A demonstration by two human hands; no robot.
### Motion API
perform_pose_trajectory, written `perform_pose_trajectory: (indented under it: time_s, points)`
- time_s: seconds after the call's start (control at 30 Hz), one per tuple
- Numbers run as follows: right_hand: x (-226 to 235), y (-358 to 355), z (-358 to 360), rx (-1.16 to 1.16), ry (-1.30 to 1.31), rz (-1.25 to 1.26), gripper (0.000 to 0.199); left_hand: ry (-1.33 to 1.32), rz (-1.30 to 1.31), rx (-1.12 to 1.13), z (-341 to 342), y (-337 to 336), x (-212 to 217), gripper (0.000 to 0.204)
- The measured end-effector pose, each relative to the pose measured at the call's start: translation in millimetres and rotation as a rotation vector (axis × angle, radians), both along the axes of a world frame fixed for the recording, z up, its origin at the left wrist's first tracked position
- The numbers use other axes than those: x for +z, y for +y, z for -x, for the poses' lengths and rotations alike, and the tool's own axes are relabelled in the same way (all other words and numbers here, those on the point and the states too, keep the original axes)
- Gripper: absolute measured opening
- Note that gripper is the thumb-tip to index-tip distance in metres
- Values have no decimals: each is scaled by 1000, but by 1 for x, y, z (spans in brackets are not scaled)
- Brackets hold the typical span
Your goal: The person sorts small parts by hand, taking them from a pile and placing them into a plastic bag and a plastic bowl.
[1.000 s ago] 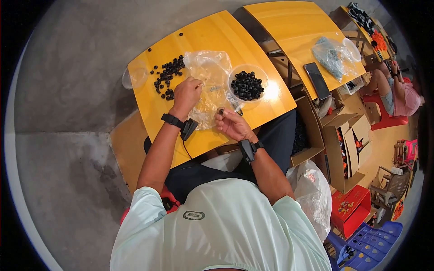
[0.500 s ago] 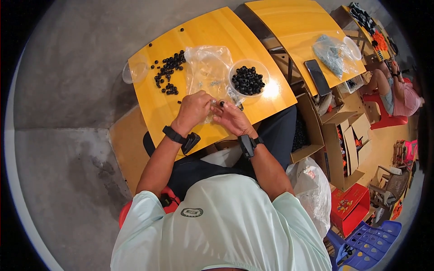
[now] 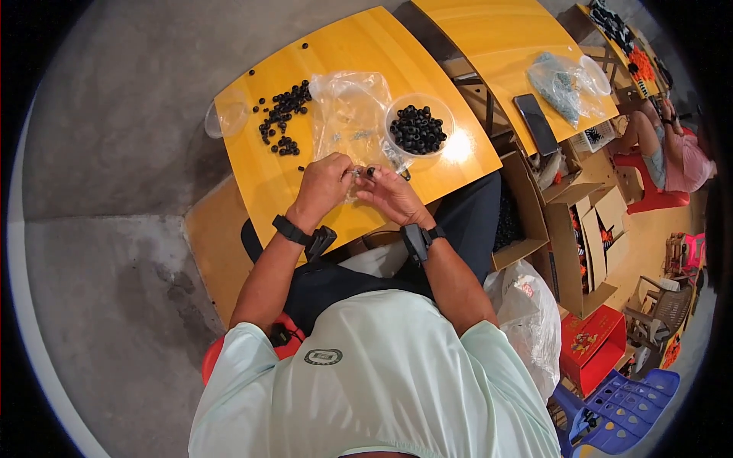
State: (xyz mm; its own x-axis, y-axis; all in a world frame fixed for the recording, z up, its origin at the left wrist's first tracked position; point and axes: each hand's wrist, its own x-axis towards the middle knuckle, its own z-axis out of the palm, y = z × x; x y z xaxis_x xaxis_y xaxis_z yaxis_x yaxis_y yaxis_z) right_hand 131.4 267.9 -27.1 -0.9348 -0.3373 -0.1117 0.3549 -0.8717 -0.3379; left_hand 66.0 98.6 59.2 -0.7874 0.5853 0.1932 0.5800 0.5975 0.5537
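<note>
Over the near part of the yellow table (image 3: pixel 466 164), my two hands meet at the fingertips. My right hand (image 3: pixel 395 197) pinches a black bead (image 3: pixel 371 172). My left hand (image 3: pixel 324 185) is closed at the fingertips on a small shiny piece too tiny to name, right beside the bead. Just beyond them lies a clear plastic bag (image 3: pixel 334 114) with small silvery bits on it. To its right stands a clear round tub (image 3: pixel 452 120) filled with black beads (image 3: pixel 417 128). Loose black beads (image 3: pixel 287 107) are scattered left of the bag.
A clear lid-like dish (image 3: pixel 217 122) sits at the table's left edge. On a second yellow table to the right are a phone (image 3: pixel 536 122) and a bag of grey-blue pieces (image 3: pixel 556 90). Cardboard boxes (image 3: pixel 578 256) stand lower right. A seated person (image 3: pixel 683 164) works farther off.
The bead in my right hand and the piece in my left have come slightly closer together. The whole view has shifted a little; the other things stay put.
</note>
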Motion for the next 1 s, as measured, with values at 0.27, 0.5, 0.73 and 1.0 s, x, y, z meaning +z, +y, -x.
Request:
perform_pose_trajectory:
  time_s: [0.27,0.5,0.73,1.0]
  points:
    - [-6,-4,1,5,45,-17,25,112,71,-23,-2,2,1,9]
    - [-9,-7,-3,-21,18,-141,25,-48,-42,12,-3,1,1,6]
    - [-4,-9,-4,-45,-28,-175,29,-359,-150,142,-9,-10,1,12]
    - [-3,-10,-4,-56,-7,-178,27,-290,-101,53,-14,-14,7,16]
